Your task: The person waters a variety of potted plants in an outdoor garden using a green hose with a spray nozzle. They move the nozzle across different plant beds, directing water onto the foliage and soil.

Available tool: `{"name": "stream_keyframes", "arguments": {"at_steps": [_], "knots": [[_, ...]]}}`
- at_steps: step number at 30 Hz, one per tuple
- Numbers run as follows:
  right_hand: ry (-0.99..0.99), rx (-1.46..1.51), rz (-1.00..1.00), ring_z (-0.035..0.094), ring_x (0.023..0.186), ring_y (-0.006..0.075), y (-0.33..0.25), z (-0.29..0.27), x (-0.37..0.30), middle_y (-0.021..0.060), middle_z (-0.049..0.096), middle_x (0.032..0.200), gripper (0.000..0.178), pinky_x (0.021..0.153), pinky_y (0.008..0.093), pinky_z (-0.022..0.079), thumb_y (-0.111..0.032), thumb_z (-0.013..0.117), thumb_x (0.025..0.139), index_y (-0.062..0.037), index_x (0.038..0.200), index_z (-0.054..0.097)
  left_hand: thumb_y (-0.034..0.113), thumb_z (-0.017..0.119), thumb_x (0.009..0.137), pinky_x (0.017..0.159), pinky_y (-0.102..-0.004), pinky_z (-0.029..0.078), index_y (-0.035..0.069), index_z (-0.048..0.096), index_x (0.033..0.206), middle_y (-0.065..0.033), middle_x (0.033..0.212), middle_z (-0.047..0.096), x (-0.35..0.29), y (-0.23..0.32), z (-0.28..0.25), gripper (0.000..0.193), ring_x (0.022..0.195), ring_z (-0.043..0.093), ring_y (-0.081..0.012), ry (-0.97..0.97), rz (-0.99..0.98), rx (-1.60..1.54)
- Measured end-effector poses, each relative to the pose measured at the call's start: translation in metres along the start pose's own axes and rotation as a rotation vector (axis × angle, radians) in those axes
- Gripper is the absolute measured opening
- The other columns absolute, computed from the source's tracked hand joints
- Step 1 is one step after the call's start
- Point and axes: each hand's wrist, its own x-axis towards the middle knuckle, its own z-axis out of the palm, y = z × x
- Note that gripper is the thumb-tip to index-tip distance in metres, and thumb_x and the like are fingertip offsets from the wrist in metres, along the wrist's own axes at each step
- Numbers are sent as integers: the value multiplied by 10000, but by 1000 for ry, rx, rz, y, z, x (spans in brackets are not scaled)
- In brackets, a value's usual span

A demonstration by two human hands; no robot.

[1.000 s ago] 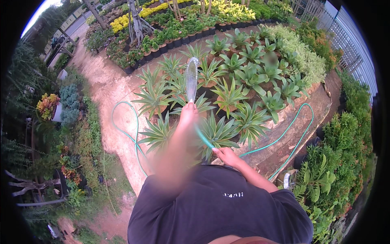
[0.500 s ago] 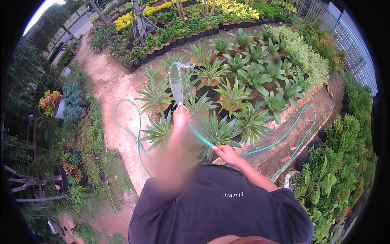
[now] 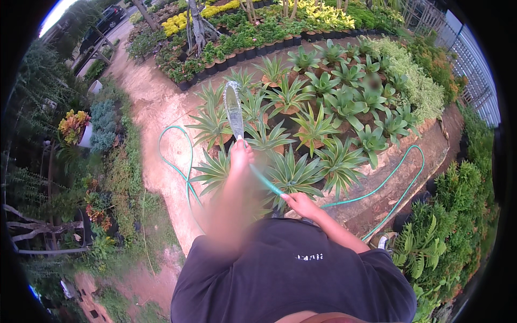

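Note:
My left hand [image 3: 242, 155], arm stretched forward, is closed around the end of a green garden hose [image 3: 269, 184]. A fan of clear water [image 3: 233, 107] shoots from that end toward spiky, pale-edged plants [image 3: 293, 171]. Closer to my body, my right hand [image 3: 301, 205] grips the same hose farther along, with the fingers wrapped round it. The hose's very tip is partly hidden by my left fingers, and a blur covers much of my left forearm.
Broad-leaved green plants [image 3: 344, 106] fill the bed beyond. Loose hose loops lie on the ground at both sides. Potted flowers [image 3: 242, 54] line the back, and a dark vehicle [image 3: 110, 19] stands far left. Shrubs [image 3: 463, 188] and a metal fence [image 3: 474, 64] border the right.
The plants and ground have shifted slightly right in view. The water's curl toward the right at its far end is gone, leaving a narrower stream. Both hands keep their grip.

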Motion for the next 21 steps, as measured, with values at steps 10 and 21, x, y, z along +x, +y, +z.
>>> {"name": "stream_keyframes", "arguments": {"at_steps": [10,21], "knots": [[-24,-3,-10,575,623,267,-2,1,-2,139,590,645,742,651,430,471,-643,447,1003,44,795,636,310,386,1068,393,-239,236,138,438,916,42,619,362,-1,-2,-6,235,451,293,-64,9,-3,14],[-18,9,-27,559,620,246,-4,-3,-5,124,573,636,745,646,420,464,-651,448,1000,45,814,641,305,398,1060,396,-243,236,143,436,918,44,618,361,-3,-2,-2,219,452,290,-63,8,-11,8]]}}
